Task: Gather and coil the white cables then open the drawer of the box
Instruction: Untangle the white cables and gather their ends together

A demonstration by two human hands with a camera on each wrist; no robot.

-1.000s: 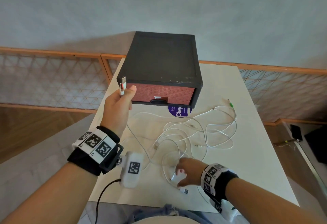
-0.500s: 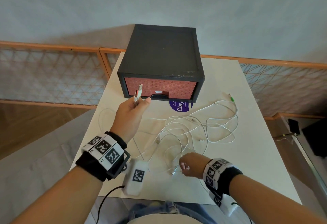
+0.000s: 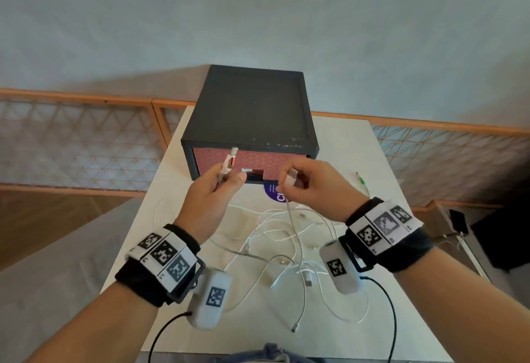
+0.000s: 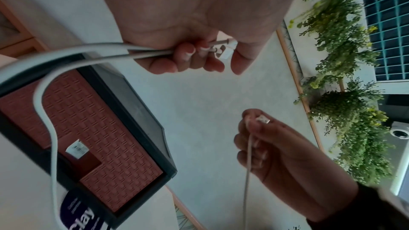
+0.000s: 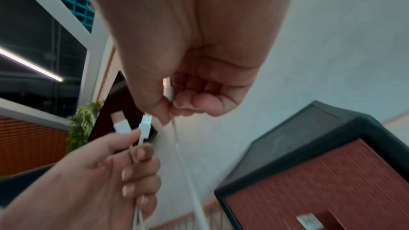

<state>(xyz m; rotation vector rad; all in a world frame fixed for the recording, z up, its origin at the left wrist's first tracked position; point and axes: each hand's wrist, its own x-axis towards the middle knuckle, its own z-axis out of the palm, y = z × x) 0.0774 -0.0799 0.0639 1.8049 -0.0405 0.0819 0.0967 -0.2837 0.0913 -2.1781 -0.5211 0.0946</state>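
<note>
A black box [image 3: 249, 113] with a red drawer front [image 3: 258, 162] stands at the back of the white table [image 3: 358, 162]; the drawer is closed. White cables [image 3: 281, 236] lie tangled on the table in front of it. My left hand [image 3: 220, 184] is raised before the drawer and grips two white cable plugs [image 5: 132, 125], cords trailing down [image 4: 50, 128]. My right hand [image 3: 301, 182] is level with it, a little to the right, and pinches another white plug [image 3: 291, 177] whose cord [image 5: 186, 163] hangs to the table.
A purple round sticker [image 3: 275, 193] lies under the box's front edge. A green-tipped connector [image 3: 362, 180] lies at the table's right side. An orange lattice railing [image 3: 86, 144] runs behind the table. Loose plug ends [image 3: 308, 279] lie near the front edge.
My right hand has lifted from the table's front with a white plug and now hovers before the drawer beside my left hand. The left hand stayed raised with its plugs.
</note>
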